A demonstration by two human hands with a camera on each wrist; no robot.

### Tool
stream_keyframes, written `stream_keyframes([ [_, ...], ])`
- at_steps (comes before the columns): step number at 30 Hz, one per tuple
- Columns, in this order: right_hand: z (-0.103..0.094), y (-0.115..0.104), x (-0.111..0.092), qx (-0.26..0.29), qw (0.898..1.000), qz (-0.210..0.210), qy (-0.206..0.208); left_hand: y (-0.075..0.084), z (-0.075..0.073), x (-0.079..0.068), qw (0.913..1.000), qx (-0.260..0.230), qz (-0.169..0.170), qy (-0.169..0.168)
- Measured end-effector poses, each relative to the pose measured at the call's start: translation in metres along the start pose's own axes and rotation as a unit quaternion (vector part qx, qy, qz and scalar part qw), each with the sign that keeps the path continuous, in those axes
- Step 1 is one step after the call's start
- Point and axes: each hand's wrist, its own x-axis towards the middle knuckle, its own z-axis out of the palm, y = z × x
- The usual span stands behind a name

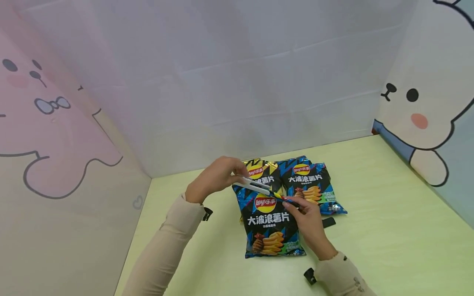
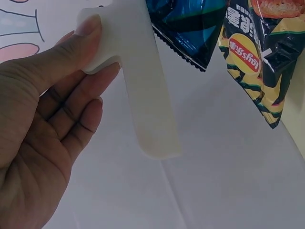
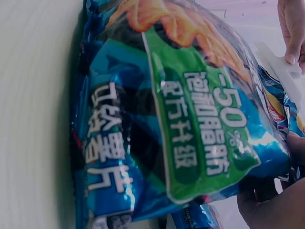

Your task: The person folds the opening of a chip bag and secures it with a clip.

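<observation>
My left hand [image 1: 221, 176] grips a white, long, flat plastic tool [image 2: 147, 95] by its end, thumb on one side and fingers on the other. In the head view the tool's far part meets the folded top edge of a blue-and-black chip bag [image 1: 268, 232]. My right hand [image 1: 309, 220] pinches that top edge near its right corner. The bag hangs front side out, its bottom close over the table. In the right wrist view its printed front [image 3: 200, 124] fills the middle, with the white tool [image 3: 281, 67] beyond it.
Behind stand a yellow-and-black chip bag [image 1: 274, 170], partly hidden, and another blue chip bag [image 1: 314, 185] to the right. A small black object [image 1: 328, 222] lies on the pale green table [image 1: 389, 230] beside the right hand. White cloth [image 1: 229, 82] rises at the back.
</observation>
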Motion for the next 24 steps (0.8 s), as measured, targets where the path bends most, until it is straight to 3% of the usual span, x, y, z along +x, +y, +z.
stream_keyframes([
  [12, 0.004, -0.003, -0.001, -0.015, 0.999, -0.01, -0.032, 0.016, 0.011, 0.018, 0.9991, 0.001, 0.022, -0.036],
  [24, 0.006, -0.002, -0.001, 0.065, 0.995, -0.018, -0.07, 0.027, 0.025, 0.03, 0.9971, 0.02, 0.044, -0.059],
])
